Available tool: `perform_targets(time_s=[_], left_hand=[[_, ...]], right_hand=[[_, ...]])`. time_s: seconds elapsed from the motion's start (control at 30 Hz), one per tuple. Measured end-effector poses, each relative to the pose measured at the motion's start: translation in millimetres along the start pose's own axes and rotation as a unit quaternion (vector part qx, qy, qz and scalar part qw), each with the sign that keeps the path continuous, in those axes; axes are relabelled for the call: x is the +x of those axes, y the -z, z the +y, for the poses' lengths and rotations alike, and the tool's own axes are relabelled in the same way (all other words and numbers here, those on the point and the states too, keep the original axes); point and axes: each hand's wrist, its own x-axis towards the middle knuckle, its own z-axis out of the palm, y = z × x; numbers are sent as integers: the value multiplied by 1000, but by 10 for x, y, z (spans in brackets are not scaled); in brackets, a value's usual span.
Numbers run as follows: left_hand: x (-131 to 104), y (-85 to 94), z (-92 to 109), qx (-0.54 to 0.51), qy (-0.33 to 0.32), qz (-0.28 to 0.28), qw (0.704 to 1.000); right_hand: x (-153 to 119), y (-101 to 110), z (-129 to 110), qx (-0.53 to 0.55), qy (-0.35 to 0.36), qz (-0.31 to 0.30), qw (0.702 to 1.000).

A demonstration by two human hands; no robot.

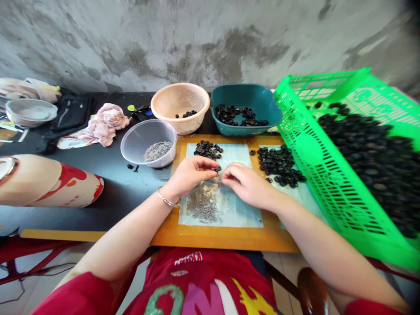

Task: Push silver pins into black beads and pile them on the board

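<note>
While left hand [188, 175] pinches small black disc [217, 169] just beyond metal pin pile [204, 204], right hand [250, 186] lies beyond pile's right side, fingertips closed, any grip unclear. Left hand nearer pile; pins' long axes point mixed ways.
</note>
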Motion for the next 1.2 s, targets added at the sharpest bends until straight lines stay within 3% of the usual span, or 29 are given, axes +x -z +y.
perform_targets(time_s=[0.13,0.37,0.63,0.7,0.8,0.93,1.07,1.2], left_hand=[[-24,-17,10,-9,19,-13,1000],[-32,-21,12,47,12,-21,999],[-97,-134,-4,227,-102,32,968],[-108,-164,-14,187,-87,53,977],[-96,-179,-29,40,-19,72,996],[-60,-170,-33,-165,69,32,983],[-58,-170,-17,-222,91,26,970],[-83,-179,4,-221,88,18,971]], right_hand=[[17,27,21,9,-39,61,997],[9,-32,26,-1,-36,66,997],[-16,-93,-15,-115,-1,99,988],[-11,-122,-31,-90,-1,119,989],[18,-133,-42,7,-28,151,988],[73,24,96,75,-69,179,979],[80,305,450,-153,-87,238,955],[70,428,737,-306,-108,223,919]])
